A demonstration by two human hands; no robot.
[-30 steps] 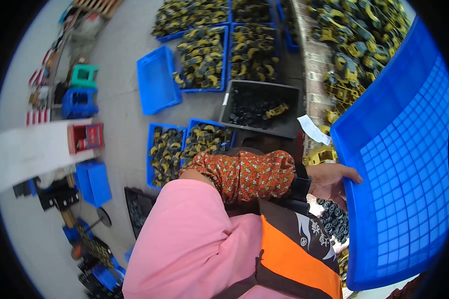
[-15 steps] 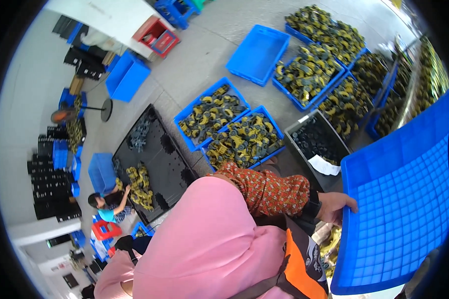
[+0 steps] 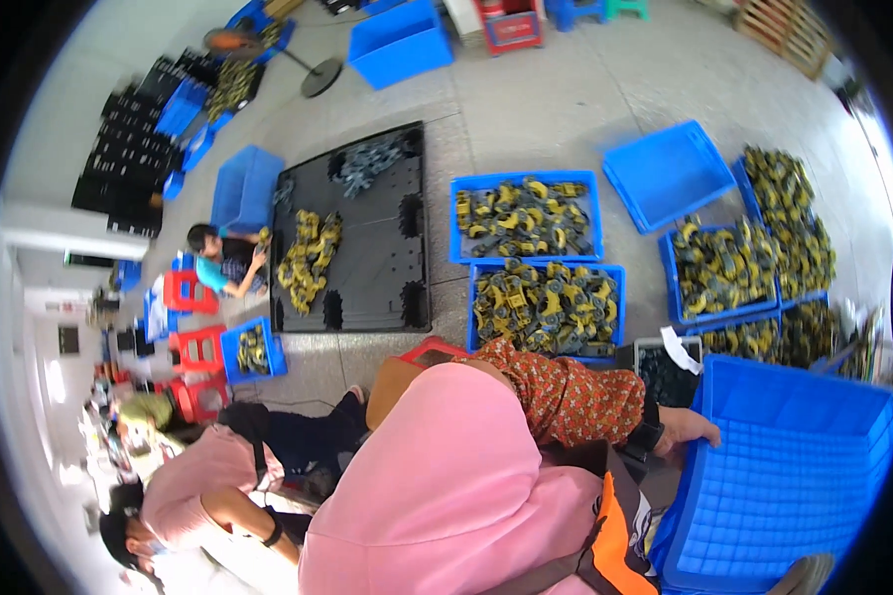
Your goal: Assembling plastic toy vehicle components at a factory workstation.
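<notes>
The left hand (image 3: 689, 427) pinches the left rim of a tilted blue crate (image 3: 764, 486); the apparent right hand (image 3: 806, 575), partly shown at its lower edge, has an unclear grip. Uneven support could twist the crate, its upper-left corner knocking the grey bin (image 3: 651, 344).

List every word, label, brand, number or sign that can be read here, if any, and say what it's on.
None can be quoted; nothing reads clearly.
Apron: white print, folded and cut off, not legible.
Red box at the top: pale marks on its front, too small and blurred to read.
White paper slip: no writing can be made out.
Blue crate in the left hand: no lettering can be made out.
</notes>
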